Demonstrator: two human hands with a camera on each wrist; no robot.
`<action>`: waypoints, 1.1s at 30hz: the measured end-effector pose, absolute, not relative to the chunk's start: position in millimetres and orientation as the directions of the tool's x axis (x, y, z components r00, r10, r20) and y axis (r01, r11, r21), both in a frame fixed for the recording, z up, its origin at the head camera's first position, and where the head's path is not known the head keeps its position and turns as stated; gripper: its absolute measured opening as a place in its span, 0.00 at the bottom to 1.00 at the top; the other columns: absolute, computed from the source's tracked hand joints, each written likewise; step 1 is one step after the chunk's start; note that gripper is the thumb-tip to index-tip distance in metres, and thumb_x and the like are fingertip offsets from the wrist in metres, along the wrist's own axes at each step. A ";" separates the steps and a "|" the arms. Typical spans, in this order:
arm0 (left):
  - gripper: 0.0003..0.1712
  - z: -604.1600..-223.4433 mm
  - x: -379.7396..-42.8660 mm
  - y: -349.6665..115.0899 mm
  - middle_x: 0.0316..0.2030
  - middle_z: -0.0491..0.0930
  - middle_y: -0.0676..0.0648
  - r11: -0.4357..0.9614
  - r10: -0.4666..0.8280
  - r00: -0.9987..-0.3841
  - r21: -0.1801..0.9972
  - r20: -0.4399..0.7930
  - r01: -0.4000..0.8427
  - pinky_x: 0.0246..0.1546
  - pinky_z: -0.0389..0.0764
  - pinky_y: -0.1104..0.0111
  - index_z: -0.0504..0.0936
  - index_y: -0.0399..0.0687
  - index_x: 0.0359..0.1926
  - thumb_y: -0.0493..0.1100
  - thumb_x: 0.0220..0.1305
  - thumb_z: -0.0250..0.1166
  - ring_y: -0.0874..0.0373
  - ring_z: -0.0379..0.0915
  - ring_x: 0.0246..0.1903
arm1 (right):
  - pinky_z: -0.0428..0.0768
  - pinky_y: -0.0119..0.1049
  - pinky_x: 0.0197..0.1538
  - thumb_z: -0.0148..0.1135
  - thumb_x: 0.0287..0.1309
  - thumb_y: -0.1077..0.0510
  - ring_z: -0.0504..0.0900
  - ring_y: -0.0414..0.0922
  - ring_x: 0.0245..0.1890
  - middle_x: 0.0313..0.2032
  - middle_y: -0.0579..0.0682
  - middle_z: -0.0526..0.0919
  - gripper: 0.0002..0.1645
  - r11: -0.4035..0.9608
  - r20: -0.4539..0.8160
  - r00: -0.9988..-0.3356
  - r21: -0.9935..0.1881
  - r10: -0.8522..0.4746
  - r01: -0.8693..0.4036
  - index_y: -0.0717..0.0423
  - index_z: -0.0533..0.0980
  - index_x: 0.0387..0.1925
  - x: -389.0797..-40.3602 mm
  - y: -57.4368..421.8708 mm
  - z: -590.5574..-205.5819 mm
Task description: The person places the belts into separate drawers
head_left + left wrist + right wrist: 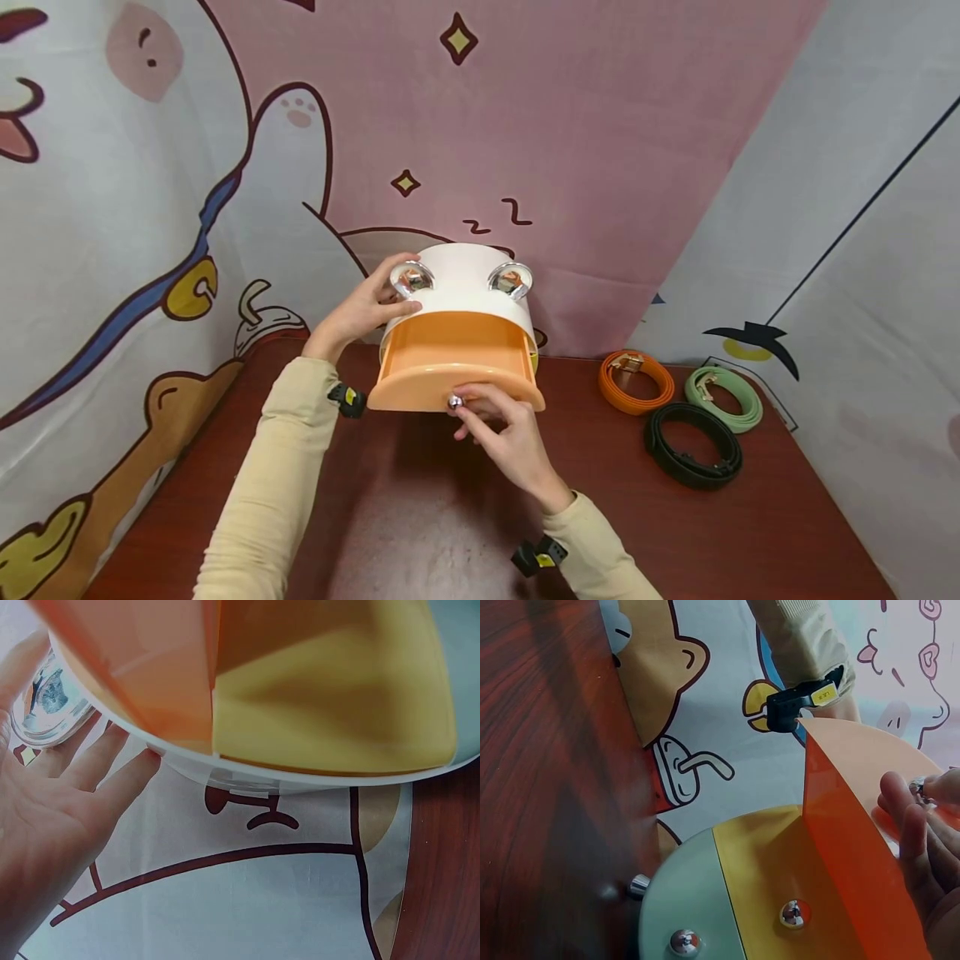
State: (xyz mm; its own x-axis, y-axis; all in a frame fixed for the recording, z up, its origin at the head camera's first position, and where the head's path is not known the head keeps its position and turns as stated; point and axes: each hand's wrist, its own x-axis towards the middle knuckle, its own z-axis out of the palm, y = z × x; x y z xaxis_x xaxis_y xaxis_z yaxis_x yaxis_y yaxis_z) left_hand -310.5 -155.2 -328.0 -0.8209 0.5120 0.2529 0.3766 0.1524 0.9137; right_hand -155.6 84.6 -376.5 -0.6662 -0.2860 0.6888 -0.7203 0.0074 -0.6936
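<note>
A white, round-sided drawer box (465, 271) with two shiny silver eye-shaped pieces (510, 281) stands at the back of the table. Its top orange drawer (457, 379) is pulled out toward me, and the inside shows. My right hand (510, 433) pinches the drawer's silver knob (455, 402) between thumb and fingers. Against the box's upper left side rests my left hand (363, 308), with thumb and fingers spread around the left eye piece (411, 279). Below, the right wrist view shows a closed yellow drawer (761, 862) and a closed green drawer (682, 900), each with a silver knob.
On the table's right lie three coiled belts: an orange belt (656, 404), a light green belt (750, 408) and a black belt (660, 458). Behind the dark red wooden table (450, 517) hangs a cartoon-printed cloth (600, 125), close to the box's back.
</note>
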 end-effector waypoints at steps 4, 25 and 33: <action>0.41 -328.1 -311.0 -155.1 0.57 0.68 0.31 0.141 0.513 -0.819 0.916 0.256 0.375 0.39 0.79 0.67 0.50 0.47 0.73 0.29 0.65 0.61 0.44 0.72 0.52 | 0.79 0.34 0.20 0.59 0.54 0.80 0.83 0.51 0.20 0.32 0.65 0.84 0.14 0.002 0.694 -0.659 -0.688 -0.290 -0.725 0.72 0.76 0.44 -154.5 85.8 -376.9; 0.41 -330.3 -311.6 -154.3 0.57 0.69 0.34 0.146 0.508 -0.823 0.916 0.255 0.375 0.39 0.79 0.66 0.52 0.52 0.73 0.30 0.66 0.61 0.48 0.73 0.51 | 0.79 0.32 0.22 0.59 0.54 0.81 0.83 0.49 0.21 0.32 0.64 0.84 0.14 0.003 0.674 -0.663 -0.700 -0.326 -0.714 0.72 0.77 0.43 -150.6 90.5 -383.8; 0.41 -329.2 -311.3 -155.2 0.55 0.69 0.34 0.158 0.508 -0.822 0.910 0.258 0.383 0.37 0.79 0.67 0.52 0.50 0.73 0.29 0.66 0.61 0.49 0.74 0.46 | 0.80 0.36 0.21 0.59 0.52 0.82 0.83 0.50 0.20 0.31 0.64 0.84 0.16 -0.013 0.686 -0.638 -0.685 -0.351 -0.729 0.74 0.77 0.44 -152.0 94.6 -381.5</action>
